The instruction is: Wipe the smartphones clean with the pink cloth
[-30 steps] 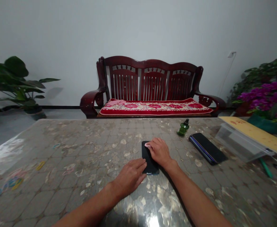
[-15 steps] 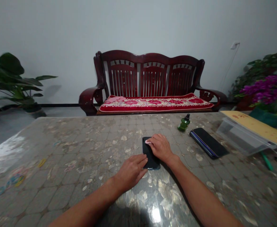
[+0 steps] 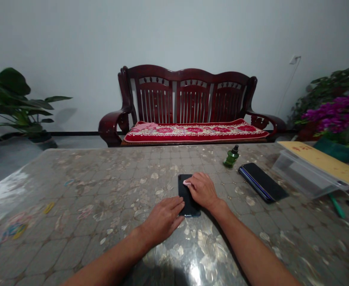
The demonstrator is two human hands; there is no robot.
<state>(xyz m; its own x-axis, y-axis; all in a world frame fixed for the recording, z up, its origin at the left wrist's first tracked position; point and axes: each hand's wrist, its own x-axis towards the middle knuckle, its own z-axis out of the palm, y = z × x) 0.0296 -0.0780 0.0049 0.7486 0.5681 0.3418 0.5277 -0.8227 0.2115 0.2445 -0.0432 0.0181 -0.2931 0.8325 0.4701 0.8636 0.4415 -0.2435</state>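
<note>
A dark smartphone (image 3: 189,203) lies flat on the patterned table, its long side running away from me. My left hand (image 3: 164,216) steadies it at the lower left, with straight fingers on the left edge and the thumb by the near corner. Pinched in the fingertips of my right hand (image 3: 202,190) is a small white wipe (image 3: 187,183), pressed on the upper part of the phone. The right hand covers the phone's right side. Most of the wipe is hidden under the fingers.
Right of the hands stand a green spray bottle (image 3: 231,157), a dark stack of phone-like slabs (image 3: 262,182) and a clear plastic box (image 3: 304,174) with a yellow board (image 3: 326,163) on top. Colourful rubber bands (image 3: 13,230) lie at left. A wooden bench (image 3: 192,73) stands beyond.
My right hand and the wipe have shifted very slightly on the phone. The left hand stays at the phone's edge. The whole view has tilted a little.
</note>
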